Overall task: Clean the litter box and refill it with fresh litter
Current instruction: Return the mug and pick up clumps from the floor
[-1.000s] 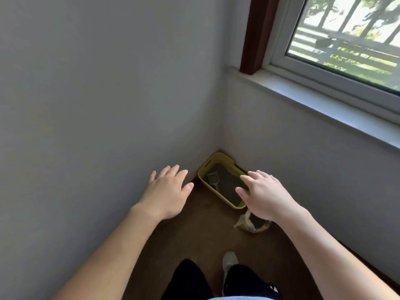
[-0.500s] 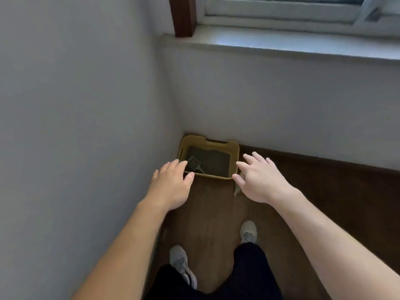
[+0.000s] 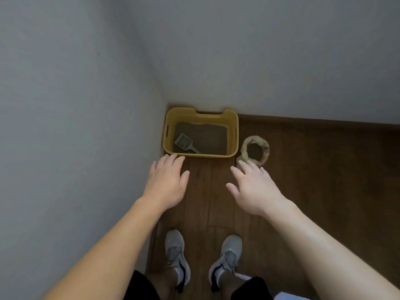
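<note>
While both arms are stretched forward and down, nothing is held in either hand. The left hand (image 3: 167, 182) is seen palm down, its fingers straight and close together, the thumb set apart. The right hand (image 3: 254, 189) is likewise turned palm down, with its fingers spread wide.

A yellow box (image 3: 233, 135) is set on the floor (image 3: 313, 169) in the corner, against the left wall (image 3: 75, 105) and the back wall (image 3: 281, 61). Its bottom is covered with grey litter (image 3: 210, 137). A grey slotted scoop (image 3: 184, 143) is laid on the litter in the near left part of the box, its handle pointed toward the near side.

Just beside the box, on its right, a bag (image 3: 265, 148) with a rolled-down top is stood upright; grey fill is seen inside its open mouth.

The left fingertips are seen at the near left corner of the box, and the right fingertips at the near edge of the bag; whether either is touched cannot be told from this view.

Below the hands, 2 grey shoes are planted on the dark wooden boards: the left shoe (image 3: 176, 254) and the right shoe (image 3: 227, 254), set apart and pointed toward the box. Black shorts are glimpsed at the bottom edge.
</note>
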`<act>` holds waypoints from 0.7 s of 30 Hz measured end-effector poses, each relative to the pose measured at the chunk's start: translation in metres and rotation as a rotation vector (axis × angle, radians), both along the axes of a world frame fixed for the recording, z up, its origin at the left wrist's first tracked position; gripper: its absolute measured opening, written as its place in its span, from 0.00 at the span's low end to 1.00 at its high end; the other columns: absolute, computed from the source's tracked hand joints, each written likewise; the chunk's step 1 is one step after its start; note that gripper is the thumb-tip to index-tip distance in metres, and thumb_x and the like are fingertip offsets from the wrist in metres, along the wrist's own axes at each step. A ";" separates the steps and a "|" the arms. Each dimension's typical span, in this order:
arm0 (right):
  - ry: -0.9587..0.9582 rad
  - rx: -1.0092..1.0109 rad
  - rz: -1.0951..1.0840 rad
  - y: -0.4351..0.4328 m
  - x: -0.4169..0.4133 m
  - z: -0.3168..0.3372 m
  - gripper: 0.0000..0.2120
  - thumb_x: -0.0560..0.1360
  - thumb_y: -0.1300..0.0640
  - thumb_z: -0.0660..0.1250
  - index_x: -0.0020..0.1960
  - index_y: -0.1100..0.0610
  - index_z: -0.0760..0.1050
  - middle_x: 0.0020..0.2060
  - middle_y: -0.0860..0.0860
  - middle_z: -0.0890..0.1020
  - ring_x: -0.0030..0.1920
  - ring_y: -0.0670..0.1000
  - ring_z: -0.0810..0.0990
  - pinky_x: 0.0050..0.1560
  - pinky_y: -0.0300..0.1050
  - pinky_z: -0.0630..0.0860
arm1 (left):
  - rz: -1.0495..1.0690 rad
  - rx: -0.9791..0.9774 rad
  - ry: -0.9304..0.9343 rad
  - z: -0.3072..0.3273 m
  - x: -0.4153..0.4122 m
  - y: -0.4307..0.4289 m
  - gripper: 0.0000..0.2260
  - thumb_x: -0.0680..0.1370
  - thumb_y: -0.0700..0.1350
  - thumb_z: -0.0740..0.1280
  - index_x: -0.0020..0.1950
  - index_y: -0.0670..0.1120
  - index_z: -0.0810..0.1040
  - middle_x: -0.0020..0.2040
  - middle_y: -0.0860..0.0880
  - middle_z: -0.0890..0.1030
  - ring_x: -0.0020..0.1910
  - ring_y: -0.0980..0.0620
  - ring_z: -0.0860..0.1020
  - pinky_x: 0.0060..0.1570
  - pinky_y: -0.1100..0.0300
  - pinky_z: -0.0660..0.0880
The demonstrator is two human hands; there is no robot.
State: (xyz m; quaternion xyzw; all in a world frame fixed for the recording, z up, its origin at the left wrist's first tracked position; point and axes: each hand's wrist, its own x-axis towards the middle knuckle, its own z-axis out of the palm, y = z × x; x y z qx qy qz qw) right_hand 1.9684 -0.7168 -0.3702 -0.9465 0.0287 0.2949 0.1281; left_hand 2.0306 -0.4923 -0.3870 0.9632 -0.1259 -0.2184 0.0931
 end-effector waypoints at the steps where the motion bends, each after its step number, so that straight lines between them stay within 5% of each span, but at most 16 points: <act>1: -0.001 -0.002 0.009 0.003 0.001 -0.027 0.28 0.82 0.40 0.51 0.80 0.49 0.54 0.80 0.52 0.54 0.80 0.55 0.48 0.79 0.58 0.51 | -0.004 -0.011 0.010 -0.027 0.000 0.000 0.23 0.82 0.54 0.55 0.77 0.50 0.62 0.77 0.48 0.63 0.77 0.47 0.58 0.76 0.44 0.55; 12: -0.150 -0.065 0.171 0.023 0.028 -0.379 0.29 0.83 0.43 0.51 0.80 0.54 0.52 0.80 0.54 0.56 0.80 0.55 0.50 0.79 0.57 0.50 | -0.194 0.039 -0.048 -0.380 0.027 0.017 0.25 0.83 0.56 0.50 0.79 0.50 0.53 0.81 0.49 0.54 0.79 0.49 0.50 0.77 0.49 0.48; 21: -0.276 -0.065 0.297 -0.001 0.035 -0.533 0.34 0.80 0.39 0.47 0.79 0.58 0.56 0.78 0.56 0.63 0.78 0.57 0.59 0.77 0.55 0.55 | -0.443 0.013 -0.114 -0.533 0.048 0.007 0.27 0.83 0.58 0.50 0.80 0.51 0.50 0.81 0.51 0.53 0.79 0.52 0.50 0.76 0.53 0.44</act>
